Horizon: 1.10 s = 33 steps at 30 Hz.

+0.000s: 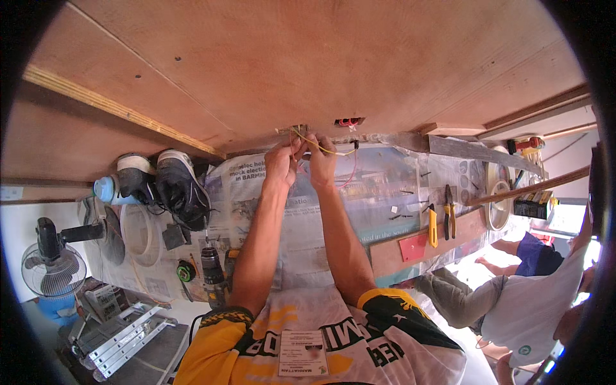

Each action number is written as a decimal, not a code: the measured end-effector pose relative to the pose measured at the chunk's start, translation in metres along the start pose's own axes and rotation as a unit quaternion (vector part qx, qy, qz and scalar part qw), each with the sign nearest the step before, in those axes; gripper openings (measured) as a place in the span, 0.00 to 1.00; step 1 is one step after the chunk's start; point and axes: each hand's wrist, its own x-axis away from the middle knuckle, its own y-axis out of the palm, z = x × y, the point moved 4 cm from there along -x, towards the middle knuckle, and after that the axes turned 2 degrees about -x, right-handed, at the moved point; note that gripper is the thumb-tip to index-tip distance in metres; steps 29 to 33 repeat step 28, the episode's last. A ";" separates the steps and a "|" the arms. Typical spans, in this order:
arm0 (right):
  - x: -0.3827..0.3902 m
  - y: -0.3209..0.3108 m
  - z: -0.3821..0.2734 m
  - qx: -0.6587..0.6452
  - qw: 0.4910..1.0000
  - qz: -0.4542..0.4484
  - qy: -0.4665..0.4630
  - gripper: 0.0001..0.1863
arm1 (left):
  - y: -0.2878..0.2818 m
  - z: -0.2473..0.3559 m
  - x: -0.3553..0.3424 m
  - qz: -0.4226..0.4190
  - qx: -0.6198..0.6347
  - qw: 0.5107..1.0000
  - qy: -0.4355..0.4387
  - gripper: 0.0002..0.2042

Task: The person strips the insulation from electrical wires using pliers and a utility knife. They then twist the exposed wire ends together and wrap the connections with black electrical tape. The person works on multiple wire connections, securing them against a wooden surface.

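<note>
Seen from the wearer's head, two bare forearms rise from the lower middle of the frame to a brown plywood panel (269,70) filling the top half; both hands meet at the upper centre, just under a small cut-out in the panel. The left hand (281,163) has its grip closed, fingertips pinched on a thin yellow wire (324,149); the right hand (321,162) is closed on the same wire just beside it, so the two hands touch. The wire comes out of the panel at the cut-out, loops to the right of the hands, and a red wire (350,173) hangs below it.

As a judgement: the wiring is mid-way; the wires are already fed through the panel, but their ends are loose and being worked, not yet joined or tucked away. A second slot (349,121) to the right shows red inside; its state cannot be told.

Below lies a newspaper-covered tabletop (301,244); yellow-handled pliers (450,215) and a yellow utility knife (432,226) rest at centre right, untouched; a cordless drill (212,269) and dark shoes (173,186) sit at left; another person in a white shirt (532,301) is at lower right.
</note>
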 end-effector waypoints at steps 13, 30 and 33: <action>0.022 0.010 -0.038 0.321 0.922 0.007 -0.216 0.15 | 0.009 0.007 -0.020 -0.016 0.017 0.996 -0.085 0.09; 0.011 0.014 -0.023 0.348 0.868 0.088 -0.343 0.09 | 0.002 0.015 -0.029 0.037 -0.092 0.995 0.022 0.11; 0.011 0.014 -0.023 0.348 0.868 0.088 -0.343 0.09 | 0.002 0.015 -0.029 0.037 -0.092 0.995 0.022 0.11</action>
